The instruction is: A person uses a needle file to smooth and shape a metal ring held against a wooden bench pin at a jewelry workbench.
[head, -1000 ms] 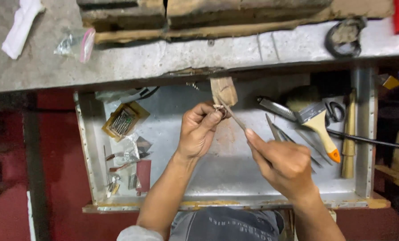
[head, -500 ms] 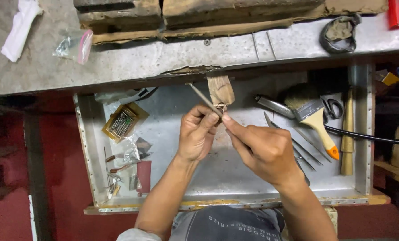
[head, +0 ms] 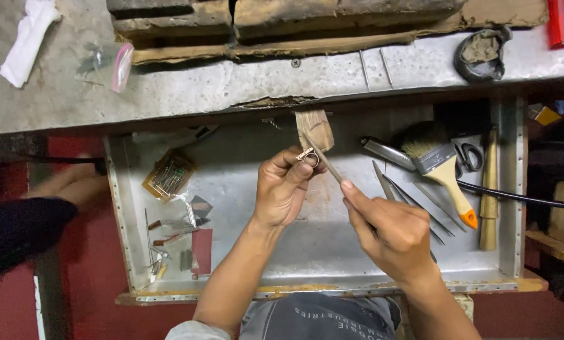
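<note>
Since the earlier frame, the right hand has drawn back toward five o'clock, sliding the thin file it pinches across the small ring. At centre, the left hand grips that ring in its fingertips against the wooden peg, suggesting another filing stroke.

ring: silver-grey metal, seen w/ a small pale setting
file: dull grey steel
wood peg: light tan, streaked grain
drawer: grey sheet metal, rust-brown stain noted mid-floor; rim edged yellowish
brush: pale wood handle w/ orange tip, silver ferrule, tan-grey bristles
desk: mottled grey, scratched
cloth: white
floor: red
pin packet: brown card, silver pins
</note>
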